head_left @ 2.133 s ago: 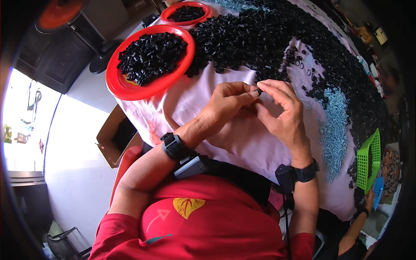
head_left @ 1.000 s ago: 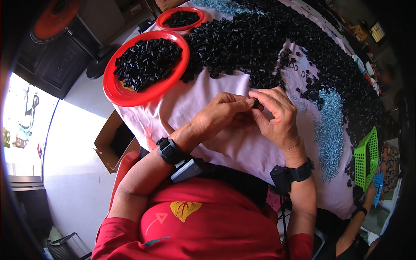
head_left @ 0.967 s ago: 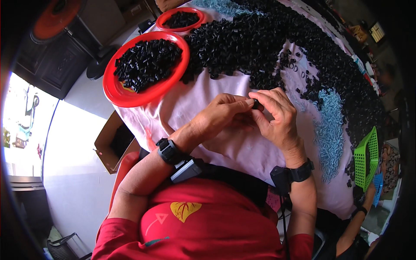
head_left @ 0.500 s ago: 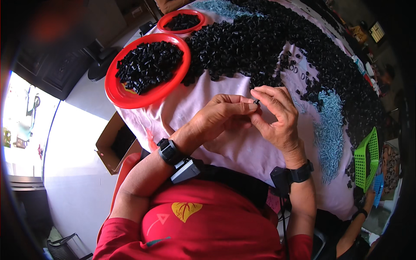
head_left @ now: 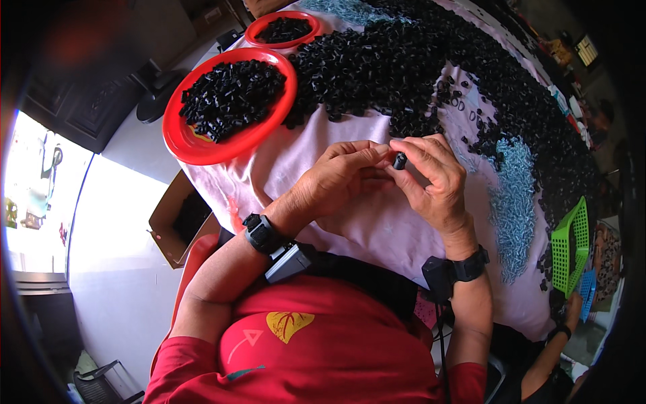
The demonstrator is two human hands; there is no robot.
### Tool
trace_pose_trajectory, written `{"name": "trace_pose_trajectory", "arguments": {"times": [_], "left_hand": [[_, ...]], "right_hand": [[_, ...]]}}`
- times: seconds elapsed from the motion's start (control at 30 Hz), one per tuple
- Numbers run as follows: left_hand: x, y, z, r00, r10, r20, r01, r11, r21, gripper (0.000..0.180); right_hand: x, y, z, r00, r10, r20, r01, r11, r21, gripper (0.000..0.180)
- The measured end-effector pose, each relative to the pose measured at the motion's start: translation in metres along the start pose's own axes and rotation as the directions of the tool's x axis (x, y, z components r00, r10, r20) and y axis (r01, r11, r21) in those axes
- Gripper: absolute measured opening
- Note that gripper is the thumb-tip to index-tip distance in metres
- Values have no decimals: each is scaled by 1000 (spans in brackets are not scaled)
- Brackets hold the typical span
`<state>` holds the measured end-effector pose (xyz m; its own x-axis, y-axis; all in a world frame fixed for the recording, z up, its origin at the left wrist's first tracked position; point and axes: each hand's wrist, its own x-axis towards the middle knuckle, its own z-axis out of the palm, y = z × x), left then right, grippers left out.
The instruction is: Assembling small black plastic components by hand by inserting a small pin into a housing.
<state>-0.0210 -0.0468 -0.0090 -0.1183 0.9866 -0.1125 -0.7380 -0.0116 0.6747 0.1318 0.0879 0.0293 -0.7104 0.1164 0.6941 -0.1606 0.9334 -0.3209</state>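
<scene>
Two hands meeting above the desk's [head_left: 377,222] near edge, right hand [head_left: 434,178] fingers pinching a small black cap [head_left: 400,161], left hand [head_left: 340,178] fingertips pressed against it, mid-assembly; next likely needing a firm push home.

Small black part [head_left: 400,161] mostly hidden between fingertips of left hand [head_left: 340,178] and right hand [head_left: 434,182], shape too small to tell; pile of black parts [head_left: 417,67] cut off at top edge, co-worker's hand [head_left: 573,304] barely visible at lower right

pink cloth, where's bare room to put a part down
Bare pink cloth lies between the big red plate and the left hand, and just below both hands. Crowded: the black parts pile above and right, and the blue-grey screws beside the right hand.
</scene>
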Motion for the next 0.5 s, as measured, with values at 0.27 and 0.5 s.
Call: {"name": "trace_pose_trajectory", "arguments": {"times": [0.27, 0.5], "left_hand": [[6, -9, 11, 999, -4, 53, -11, 960, 278, 28], [-4, 40, -10, 920, 357, -161, -357, 934, 30, 24]], "right_hand": [[0, -2, -5, 997, 9, 75, -9, 1000, 3, 44], [-2, 3, -13, 841, 539, -46, -541, 840, -50, 25]]}}
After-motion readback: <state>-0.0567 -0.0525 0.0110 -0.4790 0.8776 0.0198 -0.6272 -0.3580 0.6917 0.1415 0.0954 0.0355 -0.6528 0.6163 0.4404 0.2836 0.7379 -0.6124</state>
